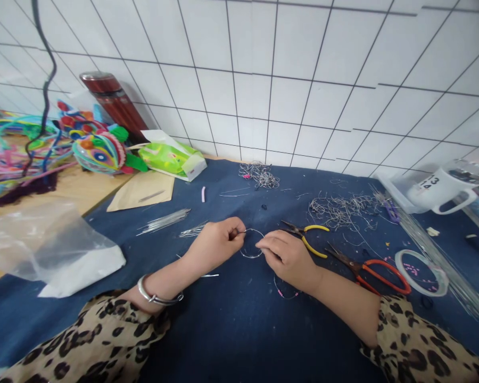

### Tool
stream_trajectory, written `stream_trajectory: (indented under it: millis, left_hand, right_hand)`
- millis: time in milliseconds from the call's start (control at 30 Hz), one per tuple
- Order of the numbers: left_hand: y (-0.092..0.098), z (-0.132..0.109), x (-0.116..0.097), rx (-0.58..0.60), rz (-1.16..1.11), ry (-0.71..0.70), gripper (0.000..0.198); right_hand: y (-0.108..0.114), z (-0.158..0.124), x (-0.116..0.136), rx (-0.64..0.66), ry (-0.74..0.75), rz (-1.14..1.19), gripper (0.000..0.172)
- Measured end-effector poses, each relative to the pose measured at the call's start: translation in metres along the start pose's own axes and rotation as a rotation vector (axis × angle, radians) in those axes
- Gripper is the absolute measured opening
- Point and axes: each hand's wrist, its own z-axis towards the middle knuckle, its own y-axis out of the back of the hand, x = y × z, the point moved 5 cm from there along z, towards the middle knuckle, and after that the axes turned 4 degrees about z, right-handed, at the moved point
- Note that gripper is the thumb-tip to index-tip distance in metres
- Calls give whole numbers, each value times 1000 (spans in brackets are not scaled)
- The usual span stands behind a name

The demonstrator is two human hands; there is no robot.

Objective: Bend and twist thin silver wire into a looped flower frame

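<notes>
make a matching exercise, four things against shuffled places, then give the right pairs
1. thin silver wire loop
2. dark red cylindrical flask
3. white mug with black digits
4. yellow-handled metal pliers

A. far right
B. beside the right hand
C. upper left
D. between left hand and right hand

Pairs: 1-D; 2-C; 3-A; 4-B
</notes>
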Motion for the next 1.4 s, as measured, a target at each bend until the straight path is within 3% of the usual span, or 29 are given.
stream_trajectory:
  millis: [233,500,700,867,1067,1233,1400]
  left_hand:
    - [0,-1,-4,29,52,-87,9]
    - [4,-1,-5,-16,6,-75,8]
    - [3,1,-3,4,-8,-99,11]
    - [-4,3,6,80,-145,7,9]
    - [-7,4,16,69,-219,120,8]
    - [-10,4,13,89,-226,72,8]
    - [-4,3,9,81,-154,-17,8]
  right_hand:
    - [-3,-3,-4,-4,-90,-61,32]
    - [-4,-3,-8,-20,-137,-40,36]
    - [-4,-4,-7,-19,-77,-60,34]
    - [-5,-2,-5,11,-69,-45,28]
    - [-4,-1,0,40,-79,1,37]
    - [-4,-1,1,48,-75,-49,23]
    - [-7,-3,-2,70,-53,-102,21]
